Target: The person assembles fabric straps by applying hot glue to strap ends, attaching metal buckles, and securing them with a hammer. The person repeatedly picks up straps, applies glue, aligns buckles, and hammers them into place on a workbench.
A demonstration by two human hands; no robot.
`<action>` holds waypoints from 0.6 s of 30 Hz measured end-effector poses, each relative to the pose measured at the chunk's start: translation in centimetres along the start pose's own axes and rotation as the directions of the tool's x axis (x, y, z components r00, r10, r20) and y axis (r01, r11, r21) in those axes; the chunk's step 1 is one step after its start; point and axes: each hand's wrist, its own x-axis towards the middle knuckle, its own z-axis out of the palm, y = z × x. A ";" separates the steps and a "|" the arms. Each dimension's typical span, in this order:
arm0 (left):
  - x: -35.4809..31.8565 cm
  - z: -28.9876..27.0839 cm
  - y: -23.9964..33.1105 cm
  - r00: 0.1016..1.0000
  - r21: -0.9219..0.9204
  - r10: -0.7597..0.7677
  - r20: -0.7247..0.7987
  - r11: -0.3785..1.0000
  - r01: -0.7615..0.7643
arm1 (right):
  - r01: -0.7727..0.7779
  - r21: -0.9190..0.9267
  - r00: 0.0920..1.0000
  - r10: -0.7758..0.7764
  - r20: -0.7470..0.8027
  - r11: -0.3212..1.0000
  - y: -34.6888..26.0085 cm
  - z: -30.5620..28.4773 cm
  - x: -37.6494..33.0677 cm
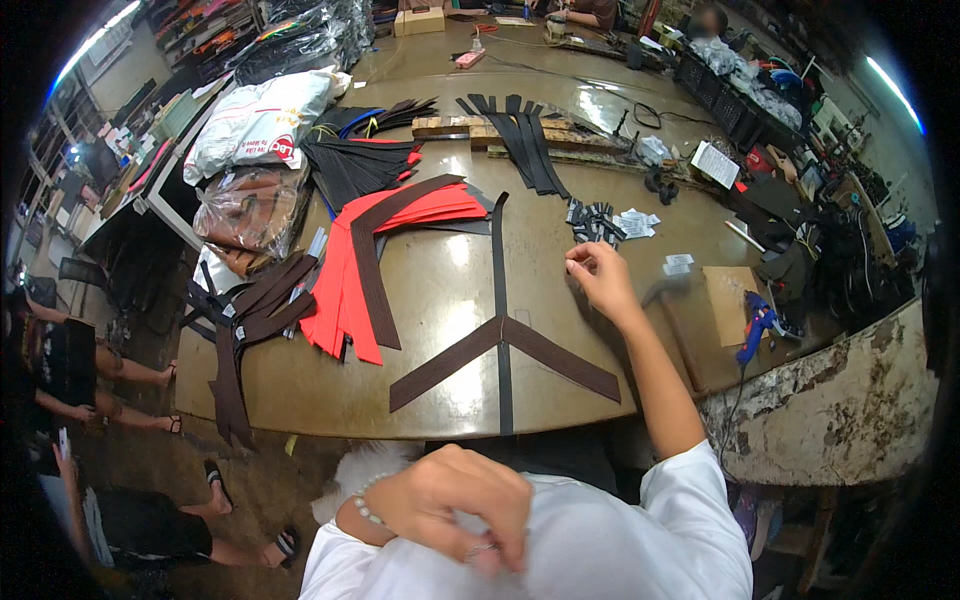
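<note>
My right hand reaches out over the brown table, fingertips pinched together just below a small pile of dark and white tags; whether it holds a tag is too small to tell. My left hand is pulled back against my white shirt, fingers curled, a bead bracelet on the wrist. In front of me lies a brown V-shaped strap piece crossed by a long narrow dark strip.
Red and brown curved strap pieces are stacked to the left, black strips farther back. Plastic bags sit at the left edge. A blue glue gun lies on cardboard at right. Other people sit at left and at the far end.
</note>
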 end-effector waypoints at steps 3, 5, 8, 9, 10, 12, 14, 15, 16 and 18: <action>-1.9 -2.0 -2.0 0.980 0.031 0.120 0.156 0.992 -0.126 | -0.194 0.253 0.978 0.167 0.124 0.948 -2.2 -1.8 -1.5; -3.4 -2.4 -2.8 0.971 -0.010 -0.003 0.240 1.000 0.005 | -0.294 0.410 0.952 0.225 0.210 0.863 -3.5 -2.6 -2.4; -5.4 -2.0 -3.3 0.954 0.225 -0.294 -0.066 0.927 0.301 | -0.312 0.529 0.946 0.208 0.248 0.789 -5.0 -3.4 -3.6; -5.9 -1.9 -3.5 0.923 0.299 -0.319 -0.217 0.878 0.374 | -0.314 0.526 0.946 0.211 0.247 0.790 -5.3 -3.4 -3.9; -6.0 -1.8 -4.2 0.837 0.356 -0.328 -0.437 0.792 0.496 | -0.362 0.485 0.929 0.269 0.253 0.796 -5.6 -3.4 -4.2; -5.6 -2.6 -6.1 0.694 0.484 -0.156 -0.703 0.611 0.627 | -0.339 0.600 0.938 0.208 0.279 0.724 -6.0 -3.2 -4.7; -4.6 -4.7 -8.6 0.666 0.632 0.080 -0.742 0.417 0.653 | -0.336 0.661 0.939 0.181 0.293 0.671 -6.3 -2.8 -4.9; -4.3 -5.5 -9.7 0.663 0.678 0.177 -0.728 0.333 0.656 | -0.350 0.650 0.934 0.197 0.299 0.674 -6.5 -2.6 -5.1; -4.0 -6.2 -10.6 0.688 0.720 0.216 -0.693 0.259 0.644 | -0.345 0.654 0.936 0.190 0.298 0.673 -6.7 -2.5 -5.3; -3.8 -7.2 -11.8 0.744 0.789 0.278 -0.607 0.096 0.607 | -0.353 0.640 0.929 0.173 0.328 0.683 -7.1 -2.1 -5.8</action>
